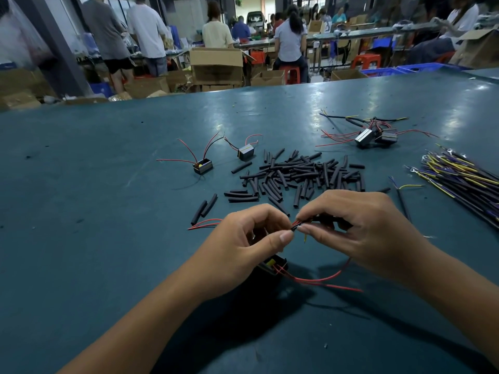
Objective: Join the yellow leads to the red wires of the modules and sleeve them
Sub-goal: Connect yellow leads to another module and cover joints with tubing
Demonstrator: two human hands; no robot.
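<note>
- Head view, lower centre: left hand (pixel 252 233) and right hand (pixel 351 225) meet fingertip to fingertip, both grips pinching one black sleeve (pixel 297 225) with red wire ends showing at its mouth; a yellow tip (pixel 305 238) hangs below.
- Module in work (pixel 272 264) sits under the left hand, red wires trailing right.
- Progress, by judgement: finished modules (pixel 375 136) upper right carry sleeved leads; two bare modules (pixel 203 166) and (pixel 246 152) left of centre wait. Early-to-mid.
- Sleeve pile (pixel 297 174) above the hands, yellow lead bundle (pixel 464 182) at right edge.
- Room: worktop (pixel 81 211) open left and below; far edge well apart.
</note>
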